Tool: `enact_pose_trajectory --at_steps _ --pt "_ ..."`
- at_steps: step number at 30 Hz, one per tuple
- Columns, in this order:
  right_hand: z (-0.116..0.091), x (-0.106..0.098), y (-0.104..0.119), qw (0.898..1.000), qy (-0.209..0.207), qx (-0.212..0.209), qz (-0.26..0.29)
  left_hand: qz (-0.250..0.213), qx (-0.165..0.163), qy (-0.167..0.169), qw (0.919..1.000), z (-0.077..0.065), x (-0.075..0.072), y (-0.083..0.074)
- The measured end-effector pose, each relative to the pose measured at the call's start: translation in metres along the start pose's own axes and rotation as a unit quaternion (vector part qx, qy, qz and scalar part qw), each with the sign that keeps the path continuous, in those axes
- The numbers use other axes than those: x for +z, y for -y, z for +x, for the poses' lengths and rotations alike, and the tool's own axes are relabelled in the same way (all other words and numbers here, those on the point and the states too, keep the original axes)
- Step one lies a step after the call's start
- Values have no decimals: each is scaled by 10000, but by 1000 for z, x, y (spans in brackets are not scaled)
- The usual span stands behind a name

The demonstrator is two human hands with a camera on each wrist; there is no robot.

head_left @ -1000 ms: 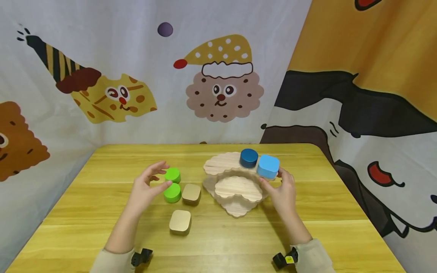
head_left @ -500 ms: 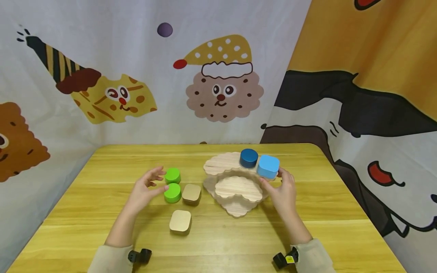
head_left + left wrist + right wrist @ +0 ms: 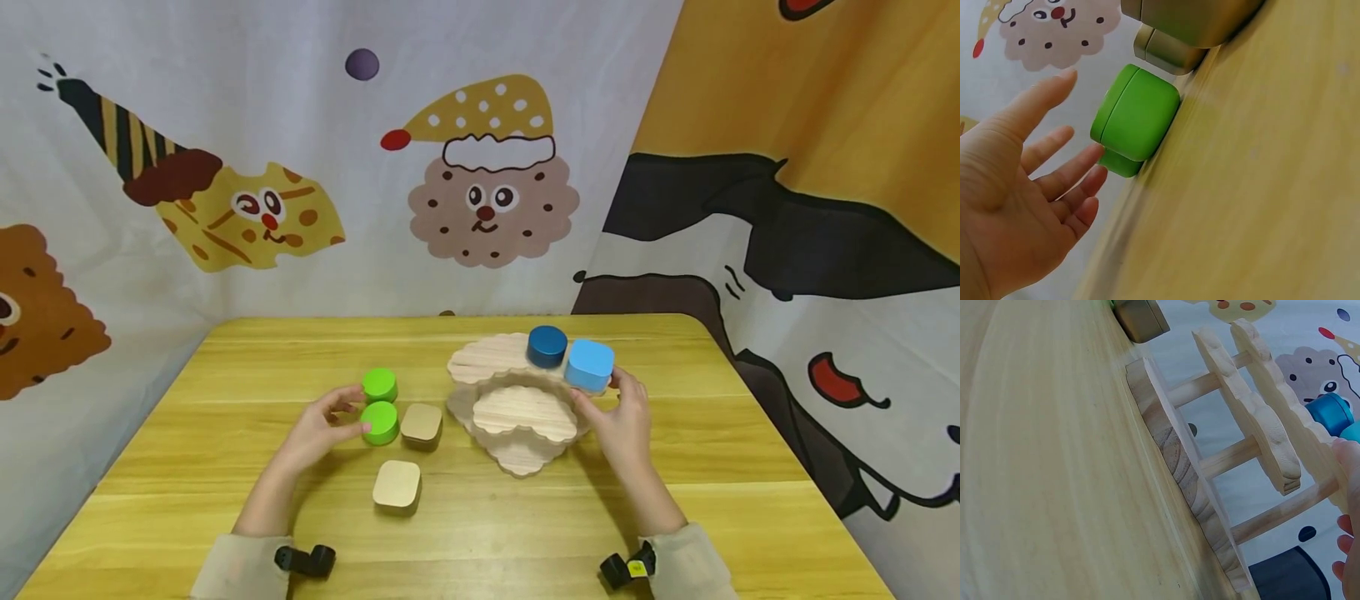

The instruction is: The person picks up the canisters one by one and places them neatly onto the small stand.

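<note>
In the head view my left hand (image 3: 324, 425) is beside two green round blocks, its thumb level with the nearer green block (image 3: 380, 422) and its fingers by the farther one (image 3: 379, 385). From the left wrist, the fingers (image 3: 1088, 178) appear loosely bent, a fingertip right at the green block (image 3: 1141, 115), the thumb spread away. My right hand (image 3: 626, 417) grips the right end of the upper board of a tiered wooden stand (image 3: 487, 358) with scalloped edges. A light-blue rounded square block (image 3: 590, 364) and a dark-blue round block (image 3: 547, 347) sit on that board.
Two tan rounded square blocks lie on the wooden table (image 3: 525, 533): one tan block (image 3: 422, 425) right of the green ones, another tan block (image 3: 397, 486) nearer the front. A cartoon-printed curtain (image 3: 300, 100) hangs behind the table's far edge.
My left hand has lowered slightly, its fingers and thumb coming closer to the green blocks. The right hand, the stand and the blocks stay where they were.
</note>
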State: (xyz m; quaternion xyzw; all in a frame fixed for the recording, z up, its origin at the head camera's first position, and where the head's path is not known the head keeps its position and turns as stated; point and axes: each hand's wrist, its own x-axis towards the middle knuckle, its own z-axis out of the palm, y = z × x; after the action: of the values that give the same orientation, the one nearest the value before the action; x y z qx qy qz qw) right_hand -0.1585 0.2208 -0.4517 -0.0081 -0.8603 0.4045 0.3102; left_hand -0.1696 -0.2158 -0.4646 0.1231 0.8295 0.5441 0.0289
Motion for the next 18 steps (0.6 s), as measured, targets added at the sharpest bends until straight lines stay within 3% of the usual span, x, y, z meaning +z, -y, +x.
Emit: enact_pose_trajectory --at_steps 7,18 --pt "1 0 -1 10000 22 28 -10 31 -49 239 9997 1 4 10" --pt "1 0 -1 10000 43 16 2 -74 -90 287 9995 3 11 13"
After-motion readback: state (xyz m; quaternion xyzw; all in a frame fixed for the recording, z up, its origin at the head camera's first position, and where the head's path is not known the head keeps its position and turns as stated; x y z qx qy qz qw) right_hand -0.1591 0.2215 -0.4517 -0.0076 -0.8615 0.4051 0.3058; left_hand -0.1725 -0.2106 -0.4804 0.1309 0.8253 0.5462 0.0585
